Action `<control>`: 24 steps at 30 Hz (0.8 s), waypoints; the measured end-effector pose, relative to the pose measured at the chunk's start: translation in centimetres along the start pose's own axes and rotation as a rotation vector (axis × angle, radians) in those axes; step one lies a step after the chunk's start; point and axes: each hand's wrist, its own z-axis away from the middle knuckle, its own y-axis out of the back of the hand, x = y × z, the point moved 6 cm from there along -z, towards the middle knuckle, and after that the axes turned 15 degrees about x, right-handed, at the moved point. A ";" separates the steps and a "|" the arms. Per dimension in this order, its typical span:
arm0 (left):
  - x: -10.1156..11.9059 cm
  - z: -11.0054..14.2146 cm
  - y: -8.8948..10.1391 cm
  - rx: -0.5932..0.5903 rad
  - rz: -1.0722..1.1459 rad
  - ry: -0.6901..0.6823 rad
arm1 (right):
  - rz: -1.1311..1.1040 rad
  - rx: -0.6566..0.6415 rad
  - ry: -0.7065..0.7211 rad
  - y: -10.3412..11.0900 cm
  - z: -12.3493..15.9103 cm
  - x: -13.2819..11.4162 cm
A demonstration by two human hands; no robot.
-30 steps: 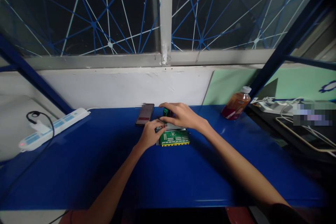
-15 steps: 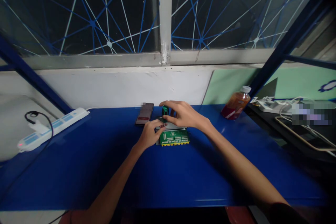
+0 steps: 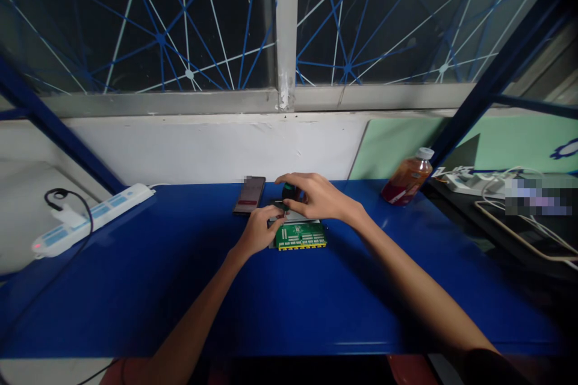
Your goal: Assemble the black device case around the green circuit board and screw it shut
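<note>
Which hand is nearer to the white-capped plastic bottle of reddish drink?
Right. The right hand, holding a dark green tool handle, is left of the bottle; the left hand is farther left, by the green rectangular circuit board.

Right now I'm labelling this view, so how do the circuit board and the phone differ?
The circuit board is green with a yellow near edge; the phone is dark. The circuit board's long side runs across the table; the phone's points towards the wall. Both look rectangular.
</note>
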 end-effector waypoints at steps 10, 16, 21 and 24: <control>-0.1 0.0 0.3 0.057 -0.023 -0.026 | 0.010 0.009 -0.019 -0.5 -0.1 0.3; -0.1 -0.1 0.3 0.048 -0.010 0.019 | 0.017 0.005 -0.011 -0.8 -0.1 0.4; 0.1 -0.2 0.3 0.007 -0.022 0.008 | -0.022 0.015 0.007 -0.5 -0.1 0.2; 0.0 -0.2 0.3 0.005 -0.023 0.011 | -0.041 0.015 -0.002 -0.3 -0.1 0.2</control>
